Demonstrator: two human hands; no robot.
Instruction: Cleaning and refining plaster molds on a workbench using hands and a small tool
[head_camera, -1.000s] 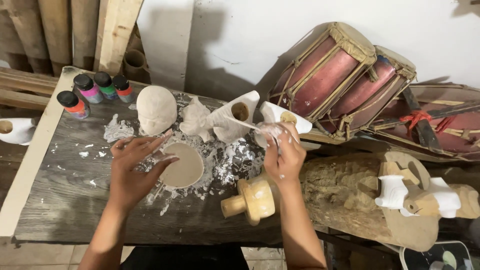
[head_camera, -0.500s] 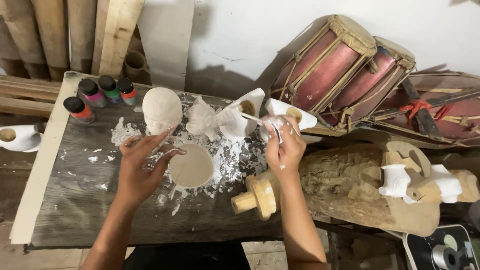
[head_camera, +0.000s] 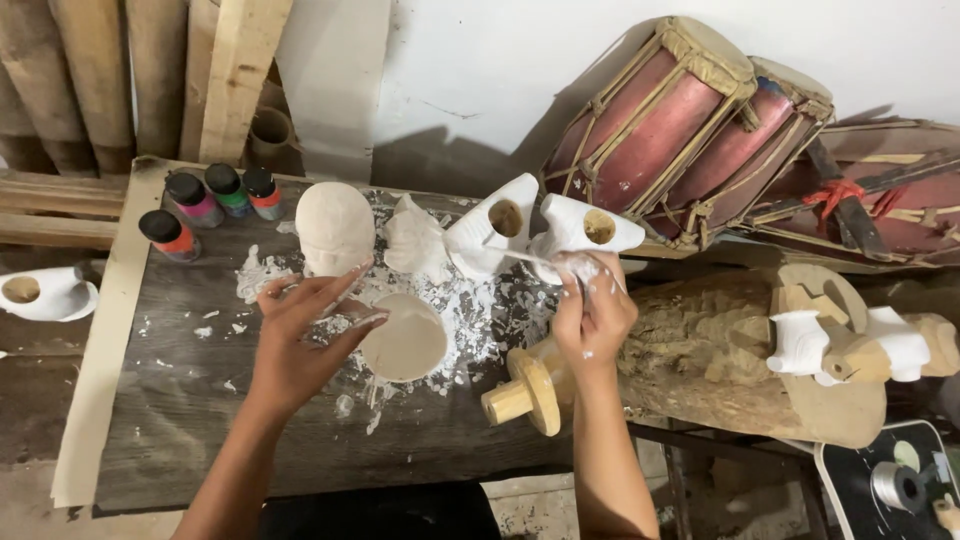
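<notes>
Left hand (head_camera: 300, 340) steadies round wooden piece (head_camera: 405, 338); right hand (head_camera: 592, 318) grips brush (head_camera: 520, 258)

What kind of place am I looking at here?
Most likely a small craft workshop for carved wooden figures. Unpainted carved heads and white-primed pieces sit on a rough plank bench spattered with white; paint bottles stand at its corner, and red rope-laced drums lean on the wall.

A pale round bowl (head_camera: 404, 340) (paint-smeared) sits upright on the dark table, beside a thin brush (head_camera: 530, 258).
</notes>
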